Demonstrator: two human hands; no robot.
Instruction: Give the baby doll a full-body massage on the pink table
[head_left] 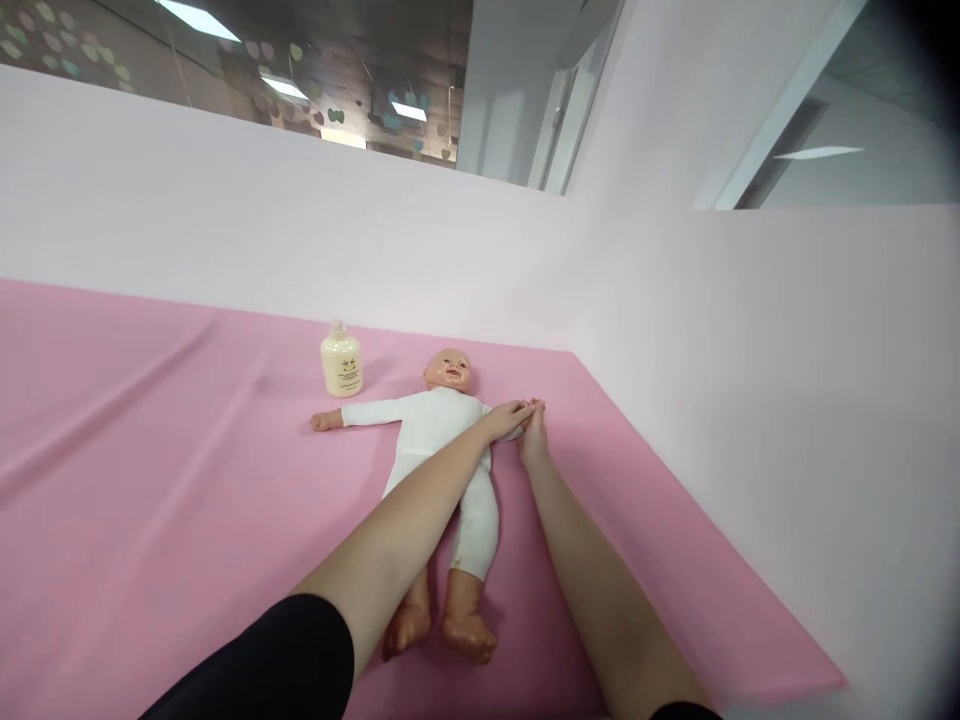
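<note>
I look down on a table (150,480) draped in a smooth pink cloth, walled by pale pink panels. On it a plastic baby doll in a white bodysuit (439,440) lies face up, long axis running away from me, head far, bare feet near. My left hand (508,418) crosses over its torso; my right hand (534,435) meets it at the doll's outstretched arm, on my right side. Both sets of fingers seem curled around that arm's end, though how tightly I cannot tell. A cream lotion bottle (341,362) stands upright near the doll's head, beyond its other arm.
</note>
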